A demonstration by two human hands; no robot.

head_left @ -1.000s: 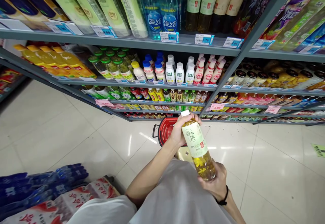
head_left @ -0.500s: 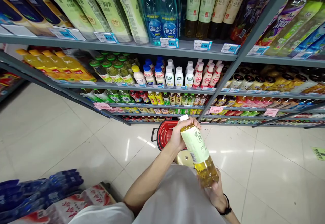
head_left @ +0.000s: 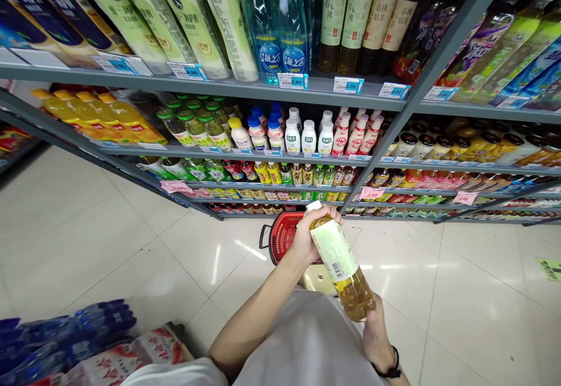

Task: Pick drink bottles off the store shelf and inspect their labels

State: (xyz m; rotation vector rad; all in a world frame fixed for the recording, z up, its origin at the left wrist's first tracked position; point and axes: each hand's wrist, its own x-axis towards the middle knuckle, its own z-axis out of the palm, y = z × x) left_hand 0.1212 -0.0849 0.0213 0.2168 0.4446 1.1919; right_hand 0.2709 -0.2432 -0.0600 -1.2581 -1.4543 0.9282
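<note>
two hands hold one bottle [head_left: 339, 260] between them, out in front of a grey shirt [head_left: 307, 339] and above the tiled floor [head_left: 109, 246]. on my feed the left hand [head_left: 312, 235] is wrapped around the neck just under the white cap [head_left: 314, 205], fingers curled closed on it. the right hand [head_left: 373, 329], with a black wristband [head_left: 388, 368], cups the base from below and grips it too. the bottle lies tilted, cap up and away toward the shelves, base down toward the body. its pale green label turns a barcode [head_left: 337, 270] to me, and amber drink shows below the label and again at the neck.

just beyond the left hand a red basket [head_left: 280, 237] stands on the floor. i cannot tell what lies in it, since the arm and bottle cover much of it.

the top shelf [head_left: 219, 85] carries tall containers: pale green ones, clear blue water bottles [head_left: 280, 30], and tea bottles [head_left: 346, 18] with a label much like the held one. one shelf down stand yellow drinks [head_left: 100, 117], green-capped bottles [head_left: 193, 123] and small white bottles [head_left: 309, 138]. at lower left, wrapped packs of blue bottles [head_left: 65, 333] lie low beside me.
</note>
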